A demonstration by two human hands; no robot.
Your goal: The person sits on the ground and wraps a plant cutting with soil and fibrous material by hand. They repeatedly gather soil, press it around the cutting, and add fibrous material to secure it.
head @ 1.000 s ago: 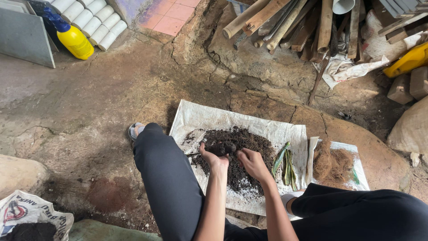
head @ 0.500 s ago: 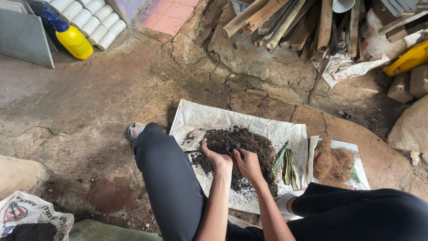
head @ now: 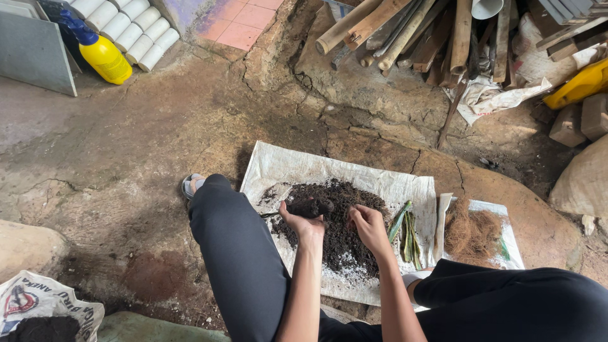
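Note:
A heap of dark soil point(head: 335, 221) lies on a white woven sack point(head: 278, 166) spread on the ground between my knees. My left hand point(head: 305, 223) lifts a clump of that soil at the heap's left side, fingers curled around it. My right hand point(head: 369, 227) rests in the soil on the heap's right side, fingers bent and pinching into it. Green leaf strips point(head: 406, 229) lie just right of the heap, and a wad of brown coconut fibre point(head: 470, 232) sits on a second sheet further right.
A yellow spray bottle point(head: 104, 56) and white pipes point(head: 132, 30) stand at the top left. Wooden sticks point(head: 411, 28) are piled at the top, bricks point(head: 579, 120) and a sack at the right. A printed bag of soil point(head: 44, 313) sits at the bottom left.
Both hands have shifted slightly within the soil heap; my left hand has gathered and raised a clump, and my right hand has moved a little to the right.

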